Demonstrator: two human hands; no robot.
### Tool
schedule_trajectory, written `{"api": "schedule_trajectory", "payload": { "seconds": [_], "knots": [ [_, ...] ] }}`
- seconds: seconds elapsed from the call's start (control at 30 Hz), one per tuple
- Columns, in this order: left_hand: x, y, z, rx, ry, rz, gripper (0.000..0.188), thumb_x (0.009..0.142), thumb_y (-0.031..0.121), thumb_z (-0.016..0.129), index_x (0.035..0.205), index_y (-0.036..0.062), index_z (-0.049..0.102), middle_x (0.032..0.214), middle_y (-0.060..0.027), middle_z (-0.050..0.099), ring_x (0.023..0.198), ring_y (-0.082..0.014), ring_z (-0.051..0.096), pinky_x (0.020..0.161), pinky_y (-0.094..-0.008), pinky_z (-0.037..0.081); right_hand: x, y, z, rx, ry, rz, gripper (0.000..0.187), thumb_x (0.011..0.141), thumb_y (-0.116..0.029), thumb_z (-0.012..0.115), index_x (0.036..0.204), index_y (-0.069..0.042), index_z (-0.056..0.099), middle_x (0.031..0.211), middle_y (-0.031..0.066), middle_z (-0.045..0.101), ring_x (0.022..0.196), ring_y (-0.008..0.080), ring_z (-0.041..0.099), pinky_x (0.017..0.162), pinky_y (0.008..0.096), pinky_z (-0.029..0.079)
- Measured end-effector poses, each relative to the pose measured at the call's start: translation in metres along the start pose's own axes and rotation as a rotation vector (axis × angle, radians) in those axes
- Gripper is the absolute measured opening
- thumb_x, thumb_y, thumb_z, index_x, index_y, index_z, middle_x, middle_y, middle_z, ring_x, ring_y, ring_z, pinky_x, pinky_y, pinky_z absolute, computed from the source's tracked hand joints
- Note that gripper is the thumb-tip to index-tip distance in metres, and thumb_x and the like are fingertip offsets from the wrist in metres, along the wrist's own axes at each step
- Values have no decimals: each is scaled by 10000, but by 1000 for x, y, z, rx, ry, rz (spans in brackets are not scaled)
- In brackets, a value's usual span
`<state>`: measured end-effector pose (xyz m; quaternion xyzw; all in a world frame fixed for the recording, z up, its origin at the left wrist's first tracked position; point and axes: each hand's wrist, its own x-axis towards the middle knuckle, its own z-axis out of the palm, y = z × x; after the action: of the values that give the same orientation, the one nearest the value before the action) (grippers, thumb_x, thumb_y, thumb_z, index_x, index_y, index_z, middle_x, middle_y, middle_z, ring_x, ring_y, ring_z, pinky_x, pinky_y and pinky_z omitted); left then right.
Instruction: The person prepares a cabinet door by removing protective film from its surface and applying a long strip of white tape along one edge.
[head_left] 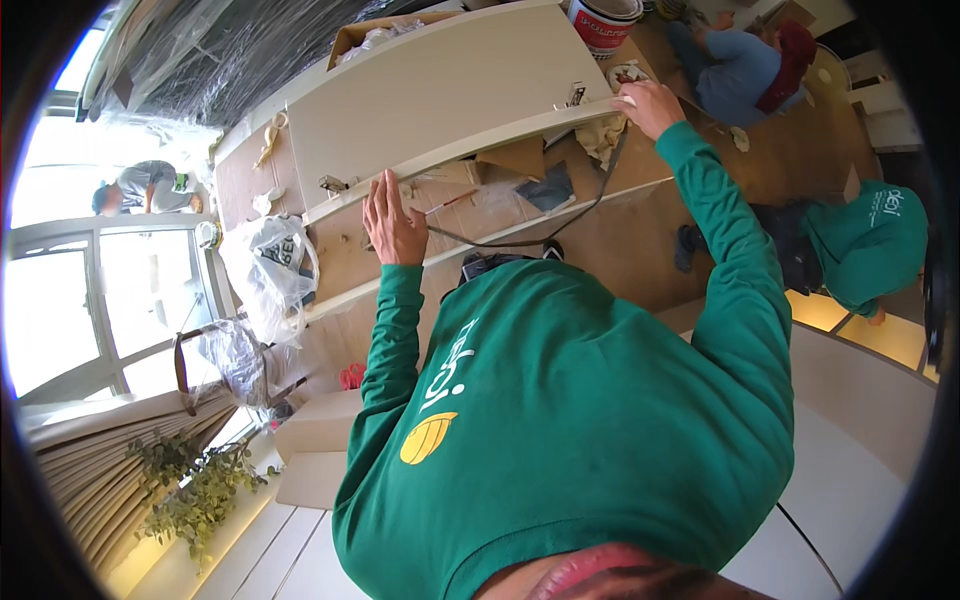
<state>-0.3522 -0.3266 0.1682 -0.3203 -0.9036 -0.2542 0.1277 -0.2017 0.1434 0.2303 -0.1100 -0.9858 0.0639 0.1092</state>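
Observation:
A long beige cabinet door (440, 90) lies across the space in front of me, its near edge toward my body. Two metal hinges, a left one (333, 184) and a right one (576, 95), sit along that edge. My left hand (396, 222) rests at the near edge beside the left hinge, its fingers stretched out and together. At the door's right corner, my right hand (650, 107) is closed round the edge, thumb and fingers bent. A dark strap or cable (510, 243) loops below the door, between my hands.
Cardboard scraps (512, 157) and a dark sheet (546, 188) lie beyond a pale rail. A paint bucket (603, 25) stands at the far right. Co-workers crouch at the right (745, 70) and bend at the far left (155, 190). A plastic bag (265, 270) hangs left; another green-sleeved person (865, 245) is right.

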Motion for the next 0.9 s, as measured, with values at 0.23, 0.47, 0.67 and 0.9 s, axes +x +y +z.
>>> {"api": "schedule_trajectory", "payload": {
  "seconds": [0.23,0.47,0.67,0.9],
  "knots": [
    [3,9,-8,21,-33,-2,808,787,110,689,1542,108,399,1511,-138,469,1446,-340,379,1202,-557,238,-3,-5,-5,46,44,25,264,899,-284,712,879,-23,671,872,179,687,845,391,646,749,492,506],
    [5,22,0,38,-100,72,891,760,148,745,1570,220,379,1608,-182,331,1502,-412,269,1223,-642,127,-3,-11,-7,7,71,67,242,881,-261,726,844,-28,675,818,191,689,829,400,649,743,499,508],
    [7,25,2,59,-138,61,920,735,98,679,1578,282,359,1630,-209,261,1508,-470,207,1207,-684,95,-2,-15,-8,-50,82,79,243,872,-269,734,837,-34,682,817,180,695,825,392,657,749,499,515],
    [8,25,2,72,-143,45,921,723,90,676,1570,284,372,1622,-205,280,1504,-461,223,1208,-679,113,-3,-18,-10,-68,73,84,249,883,-274,721,830,-34,677,836,175,701,850,384,658,766,498,514]
  ]
}}
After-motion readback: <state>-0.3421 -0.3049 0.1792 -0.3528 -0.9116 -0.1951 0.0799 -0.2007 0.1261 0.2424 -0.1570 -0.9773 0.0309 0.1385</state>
